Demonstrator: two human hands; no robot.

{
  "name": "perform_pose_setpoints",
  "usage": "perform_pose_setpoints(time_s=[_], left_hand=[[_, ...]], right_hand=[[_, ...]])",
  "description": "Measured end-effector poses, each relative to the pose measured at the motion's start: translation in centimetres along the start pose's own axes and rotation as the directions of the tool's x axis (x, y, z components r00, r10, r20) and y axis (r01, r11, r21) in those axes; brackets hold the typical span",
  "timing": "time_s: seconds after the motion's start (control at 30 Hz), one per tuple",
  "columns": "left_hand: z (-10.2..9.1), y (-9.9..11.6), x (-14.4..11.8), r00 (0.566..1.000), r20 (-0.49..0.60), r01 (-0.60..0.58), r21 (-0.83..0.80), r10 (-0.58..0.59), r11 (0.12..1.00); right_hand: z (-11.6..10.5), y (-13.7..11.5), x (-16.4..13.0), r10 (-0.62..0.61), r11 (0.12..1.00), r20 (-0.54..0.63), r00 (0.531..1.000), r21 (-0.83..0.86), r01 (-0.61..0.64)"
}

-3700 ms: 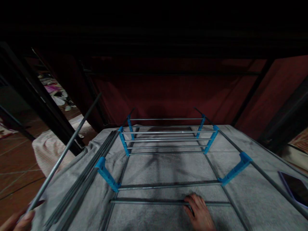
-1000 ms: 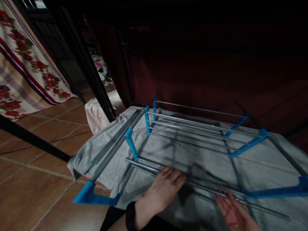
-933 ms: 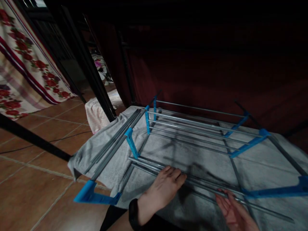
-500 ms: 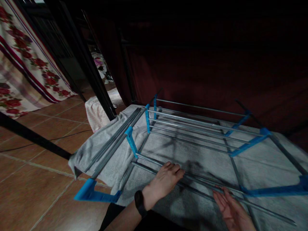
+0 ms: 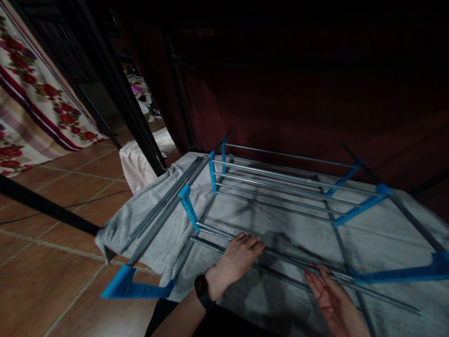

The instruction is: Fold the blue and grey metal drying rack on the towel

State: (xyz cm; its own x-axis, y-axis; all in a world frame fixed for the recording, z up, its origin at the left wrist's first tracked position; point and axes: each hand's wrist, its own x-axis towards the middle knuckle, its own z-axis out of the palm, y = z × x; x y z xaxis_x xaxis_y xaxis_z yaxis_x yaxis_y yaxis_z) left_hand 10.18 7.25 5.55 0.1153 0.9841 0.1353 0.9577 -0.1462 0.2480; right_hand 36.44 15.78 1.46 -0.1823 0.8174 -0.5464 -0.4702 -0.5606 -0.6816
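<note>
A half-built drying rack of grey metal tubes and blue plastic brackets lies over a grey towel (image 5: 266, 215). My left hand (image 5: 235, 260), wearing a dark wristband (image 5: 202, 288), has its fingers curled over a metal tube (image 5: 212, 230) at the near side. That tube meets a blue bracket (image 5: 189, 209) on the left. Farther right, my right hand (image 5: 326, 292), palm turned up, holds a tube between thumb and fingers. This tube's free end (image 5: 403, 304) sticks out past a long blue bracket (image 5: 400, 274). Just where the two tubes overlap is hard to make out.
Several loose tubes (image 5: 164, 203) lie along the towel's left side. Another blue bracket (image 5: 135, 286) juts toward the tiled floor (image 5: 45, 281). A dark frame post (image 5: 131, 98) stands at the left, and a dark red cloth (image 5: 280, 107) hangs behind.
The free tube end has shifted slightly left and up in view. Both hands stay on the tubes, and the whole view has drifted a little.
</note>
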Motion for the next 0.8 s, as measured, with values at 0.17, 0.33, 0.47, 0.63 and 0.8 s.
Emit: perform_pose_setpoints(time_s=[0.17,0.33,0.47,0.63,0.8], left_hand=[[0.1,-0.4,0.2,1.000,-0.006,-0.009,0.008,0.009,1.000],[-0.1,-0.7,0.2,1.000,0.005,-0.006,0.023,0.006,1.000],[-0.7,-0.9,0.2,0.999,0.023,-0.049,0.071,0.048,0.996],[-1.2,-1.0,0.2,0.994,0.009,-0.105,0.140,0.105,0.985],[-1.5,-1.0,0.4,0.991,0.021,-0.134,0.174,0.132,0.976]], right_hand=[[0.5,-0.1,0.1,-0.010,1.000,0.013,1.000,0.009,0.010],[0.7,0.3,0.6,-0.020,1.000,0.042,0.999,-0.002,0.020],[0.2,0.6,1.2,-0.031,0.999,0.077,0.997,-0.003,0.032],[-0.4,0.7,1.7,-0.012,0.999,0.102,0.995,-0.029,0.015],[-0.2,0.6,1.9,-0.063,0.998,0.096,0.993,-0.016,0.065]])
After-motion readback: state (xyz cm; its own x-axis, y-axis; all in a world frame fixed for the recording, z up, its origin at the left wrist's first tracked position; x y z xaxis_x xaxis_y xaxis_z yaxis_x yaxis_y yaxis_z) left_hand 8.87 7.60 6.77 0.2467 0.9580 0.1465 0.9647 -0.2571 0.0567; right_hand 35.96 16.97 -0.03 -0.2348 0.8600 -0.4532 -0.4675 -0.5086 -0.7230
